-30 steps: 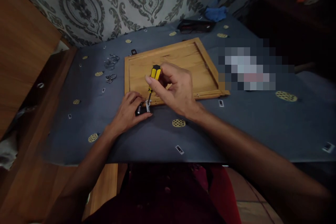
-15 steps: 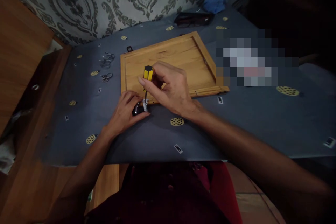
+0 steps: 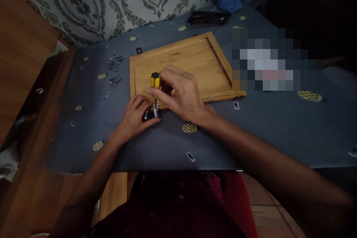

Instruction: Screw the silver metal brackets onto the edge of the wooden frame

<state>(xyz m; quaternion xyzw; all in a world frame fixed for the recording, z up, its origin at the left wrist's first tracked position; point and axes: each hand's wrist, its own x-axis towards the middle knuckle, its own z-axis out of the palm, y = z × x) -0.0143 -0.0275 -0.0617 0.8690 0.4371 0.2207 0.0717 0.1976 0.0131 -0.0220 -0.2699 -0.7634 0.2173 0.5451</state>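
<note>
My right hand (image 3: 181, 95) is closed round the yellow and black handle of a screwdriver (image 3: 155, 80). The screwdriver stands nearly upright, its tip down on a small silver metal fitting (image 3: 156, 112) at the near left edge of a wooden tray-like panel (image 3: 178, 61). Fingers curled, my left hand (image 3: 136, 117) grips a black piece with a shiny metal part (image 3: 145, 114) against that edge. The left fingertips rest by the panel's corner and the thumb lies along the near side. What kind of part the black piece is I cannot make out.
On the patterned blue cloth (image 3: 156, 152) lie small metal pieces (image 3: 115, 61) to the left and a small black loop (image 3: 139, 50) behind the panel. A dark case (image 3: 209, 18) and a blue cloth bundle (image 3: 231, 3) are at the back. A blurred patch covers the right side.
The screwdriver handle has shifted slightly left and down, and my right thumb and fingers have moved with it. My left hand keeps its grip. The whole view has shifted slightly.
</note>
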